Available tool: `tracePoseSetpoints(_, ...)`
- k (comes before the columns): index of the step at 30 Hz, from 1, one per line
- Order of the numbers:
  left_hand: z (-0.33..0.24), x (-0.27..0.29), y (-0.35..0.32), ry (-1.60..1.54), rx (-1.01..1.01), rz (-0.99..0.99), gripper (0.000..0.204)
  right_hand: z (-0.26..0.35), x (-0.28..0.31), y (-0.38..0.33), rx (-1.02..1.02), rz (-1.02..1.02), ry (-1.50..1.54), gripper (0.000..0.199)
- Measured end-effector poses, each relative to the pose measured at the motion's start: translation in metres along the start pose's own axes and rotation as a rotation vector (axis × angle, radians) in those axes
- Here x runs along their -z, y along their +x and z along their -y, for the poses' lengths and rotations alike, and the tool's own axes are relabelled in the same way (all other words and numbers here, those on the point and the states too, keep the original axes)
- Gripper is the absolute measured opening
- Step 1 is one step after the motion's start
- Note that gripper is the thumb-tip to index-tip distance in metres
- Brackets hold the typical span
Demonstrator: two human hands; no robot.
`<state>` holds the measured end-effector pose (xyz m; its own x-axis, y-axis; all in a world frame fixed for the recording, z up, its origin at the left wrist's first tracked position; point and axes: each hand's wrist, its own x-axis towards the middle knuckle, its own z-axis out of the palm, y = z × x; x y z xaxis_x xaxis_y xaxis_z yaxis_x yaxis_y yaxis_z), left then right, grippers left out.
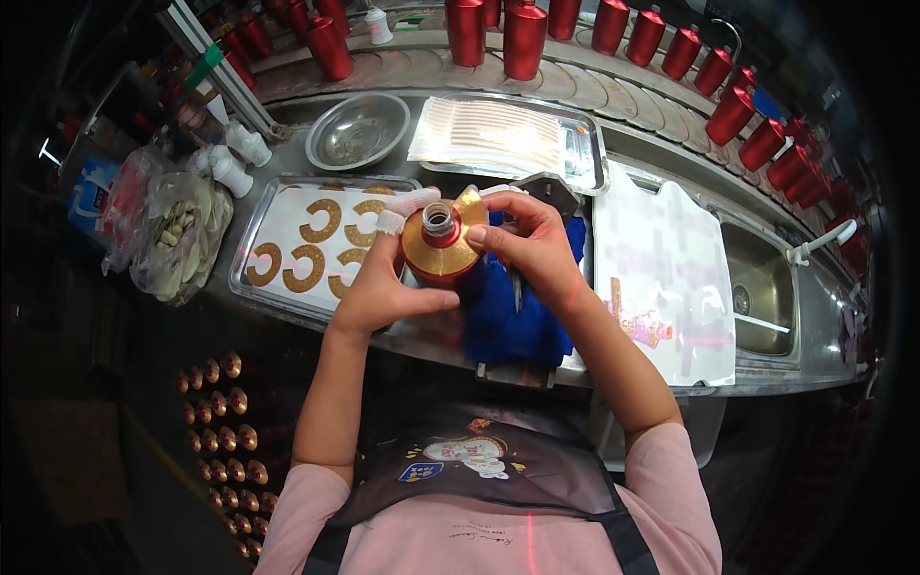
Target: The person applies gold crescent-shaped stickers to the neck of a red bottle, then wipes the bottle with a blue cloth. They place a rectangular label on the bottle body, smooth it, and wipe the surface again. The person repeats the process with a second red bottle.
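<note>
My left hand (377,287) is wrapped round a red bottle (427,278) with a bare silver threaded neck, held upright and seen from above. A pale cloth cover sits on one of its fingers. Around the neck, a gold C-shaped decal (436,251) lies on the shoulder, one end sticking up on the right. My right hand (527,240) pinches that raised end between thumb and fingers. Below its palm a slim dark metal tool (518,290) shows, perhaps tweezers; its upper part is hidden. Behind that hand is a blue cloth (498,331) on a stand.
A tray (240,273) of gold C-shaped decals lies left. Behind stand a steel bowl (357,131) and a tray with a striped sheet (494,134). White sheeting (661,273) and a sink (767,283) are right. Red bottles (525,40) line a conveyor (585,81) at the back.
</note>
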<state>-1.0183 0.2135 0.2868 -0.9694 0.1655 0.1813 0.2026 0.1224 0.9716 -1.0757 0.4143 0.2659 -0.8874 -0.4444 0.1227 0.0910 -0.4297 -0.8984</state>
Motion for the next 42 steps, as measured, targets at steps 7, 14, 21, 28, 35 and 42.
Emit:
tracePoseSetpoints(7,0.001,0.018,0.006,-0.071,0.166,0.119,0.095,0.004,-0.001,-0.003,0.006,-0.013,-0.064,0.026)
tracePoseSetpoints(14,0.009,0.018,0.013,-0.354,0.121,0.080,0.077,0.008,-0.007,-0.003,0.014,-0.087,-0.033,0.025)
tracePoseSetpoints(21,0.010,0.008,0.006,-0.371,0.044,0.035,0.065,0.010,-0.024,-0.013,0.058,-0.064,-0.246,0.048)
tracePoseSetpoints(28,0.015,0.008,0.005,-0.409,0.066,-0.017,0.070,0.012,-0.025,-0.012,0.040,-0.070,-0.209,0.060)
tracePoseSetpoints(35,0.018,0.005,0.004,-0.486,0.058,-0.061,0.045,0.009,-0.025,-0.013,0.028,-0.063,-0.254,0.067)
tracePoseSetpoints(42,0.008,-0.007,-0.009,-0.313,-0.078,-0.106,0.047,0.003,-0.013,-0.015,-0.020,-0.097,-0.309,0.059)
